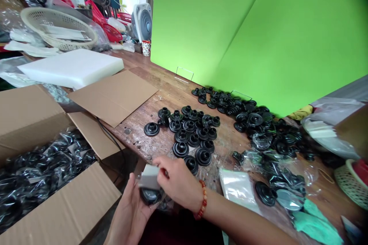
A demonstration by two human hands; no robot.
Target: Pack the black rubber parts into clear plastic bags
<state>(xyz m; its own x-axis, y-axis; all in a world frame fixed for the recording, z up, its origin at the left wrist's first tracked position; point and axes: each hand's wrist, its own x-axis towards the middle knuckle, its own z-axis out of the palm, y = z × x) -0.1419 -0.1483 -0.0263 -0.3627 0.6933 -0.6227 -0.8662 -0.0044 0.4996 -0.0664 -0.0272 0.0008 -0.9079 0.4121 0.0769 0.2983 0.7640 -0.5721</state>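
My left hand [130, 214] cradles a shiny black round part [150, 196], palm up, with the thumb along its left side; clear film seems to wrap it. Above that part, my right hand [181, 183] pinches a small greyish-white card [149, 176], slightly blurred, whose lower edge overlaps the part. A beaded bracelet [204, 199] circles the right wrist. Just beyond both hands, several black stepped discs with raised hubs [189, 126] stand grouped on the worn wooden table [138, 122]. To the right of my right hand lies a stack of clear plastic bags [237, 185].
An open cardboard box [60, 203] at left holds several film-wrapped black parts [48, 172]. White foam [71, 67] lies behind it. More black discs [227, 101] are piled along the green panel [230, 26]. A green cloth [316, 222] lies at lower right.
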